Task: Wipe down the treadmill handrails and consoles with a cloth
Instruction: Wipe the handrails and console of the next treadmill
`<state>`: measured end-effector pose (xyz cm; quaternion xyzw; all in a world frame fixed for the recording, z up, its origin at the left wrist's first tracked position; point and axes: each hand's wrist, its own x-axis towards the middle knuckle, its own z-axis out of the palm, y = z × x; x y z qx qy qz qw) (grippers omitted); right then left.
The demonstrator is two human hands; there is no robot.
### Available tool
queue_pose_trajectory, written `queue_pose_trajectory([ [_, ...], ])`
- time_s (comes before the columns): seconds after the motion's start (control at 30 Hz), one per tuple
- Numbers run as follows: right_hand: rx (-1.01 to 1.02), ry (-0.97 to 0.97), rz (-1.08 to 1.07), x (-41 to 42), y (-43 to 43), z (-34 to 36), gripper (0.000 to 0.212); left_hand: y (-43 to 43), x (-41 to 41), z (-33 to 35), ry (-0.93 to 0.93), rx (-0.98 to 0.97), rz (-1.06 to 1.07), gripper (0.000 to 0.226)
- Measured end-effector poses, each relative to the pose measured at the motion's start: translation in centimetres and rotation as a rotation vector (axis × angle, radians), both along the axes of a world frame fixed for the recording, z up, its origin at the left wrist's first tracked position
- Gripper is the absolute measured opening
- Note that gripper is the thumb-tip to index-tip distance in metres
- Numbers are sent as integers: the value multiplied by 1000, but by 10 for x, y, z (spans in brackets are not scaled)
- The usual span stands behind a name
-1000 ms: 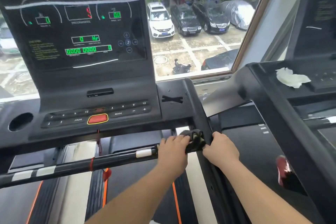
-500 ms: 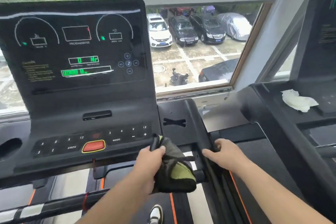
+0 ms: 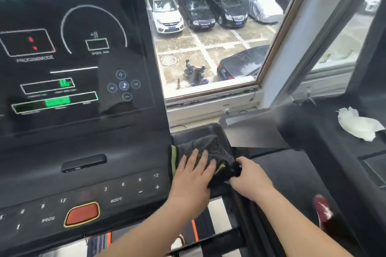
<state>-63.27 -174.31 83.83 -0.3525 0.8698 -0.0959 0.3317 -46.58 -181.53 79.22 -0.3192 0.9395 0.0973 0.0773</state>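
A dark grey cloth (image 3: pixel 211 148) with a yellow-green edge lies spread on the right-hand tray of the black treadmill console (image 3: pixel 83 152). My left hand (image 3: pixel 192 177) presses flat on the cloth, fingers spread. My right hand (image 3: pixel 250 179) pinches the cloth's right corner at the console's right edge, above the right handrail (image 3: pixel 248 221). The console's screen shows green and red readouts, and a red stop button (image 3: pixel 82 214) sits low on the keypad.
A second treadmill's console (image 3: pixel 325 162) stands close on the right with a crumpled white tissue (image 3: pixel 359 124) on it. A window (image 3: pixel 213 37) behind looks onto parked cars. The black front crossbar (image 3: pixel 219 240) runs below my arms, over the belt.
Both hands rose from the crossbar and handrail to the console's right tray. The cloth, bunched in my left hand before, now lies spread under it. The view moved closer and right.
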Motion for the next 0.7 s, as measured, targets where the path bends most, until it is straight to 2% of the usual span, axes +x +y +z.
queue_pose_trajectory([
  [0.17,46,-41,-43,-10,-8,-1,79,-68,-30,15,27,43,20,67],
  [0.23,80,-25,-47,-11,-13,0,77,-75,-39,19,52,82,50,66],
  [0.3,103,-15,-36,-9,-17,2,66,-62,-35,22,85,82,62,65],
  [0.37,109,-3,-33,-8,-18,1,50,-31,-15,19,99,103,-3,66],
  [0.43,103,4,-31,-7,-16,-1,43,0,13,11,112,99,-108,66],
  [0.57,70,-33,-60,-6,-7,-1,51,-25,21,11,94,61,-165,65],
  [0.7,33,-82,-88,-5,-6,4,66,-66,-17,23,62,78,-35,64],
])
